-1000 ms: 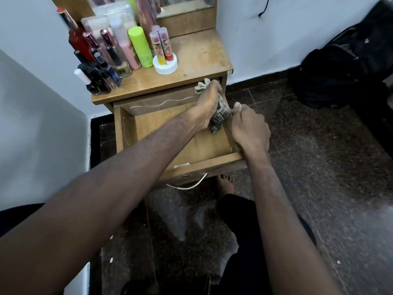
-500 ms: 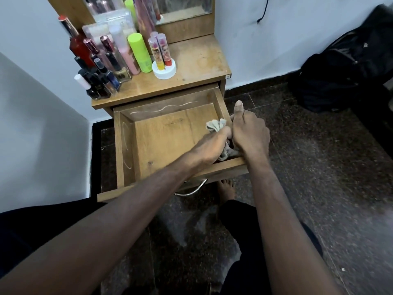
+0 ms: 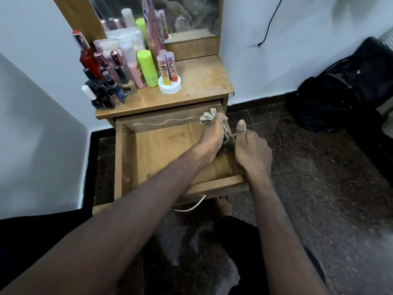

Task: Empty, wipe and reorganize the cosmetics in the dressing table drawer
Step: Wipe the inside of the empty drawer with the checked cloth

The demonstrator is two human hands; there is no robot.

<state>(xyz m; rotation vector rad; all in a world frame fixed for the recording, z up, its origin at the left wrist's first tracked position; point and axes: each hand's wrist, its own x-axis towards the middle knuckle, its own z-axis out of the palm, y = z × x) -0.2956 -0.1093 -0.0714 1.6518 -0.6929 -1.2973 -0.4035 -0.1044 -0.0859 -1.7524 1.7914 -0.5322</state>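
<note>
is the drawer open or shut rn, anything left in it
Open, pulled well out. The drawer shows bare wood; only the cloth gripped by the left hand is inside.

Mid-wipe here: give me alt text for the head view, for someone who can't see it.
The left hand grips a cloth at the back right corner of the open, empty wooden drawer, while the right hand holds the drawer's right wall. The cosmetics stand crowded on the left of the tabletop above.

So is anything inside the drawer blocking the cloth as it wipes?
Nothing visible does. The left hand grips the cloth at the drawer's back right corner; the floor that shows is bare, and the cosmetics stand on the tabletop.
</note>
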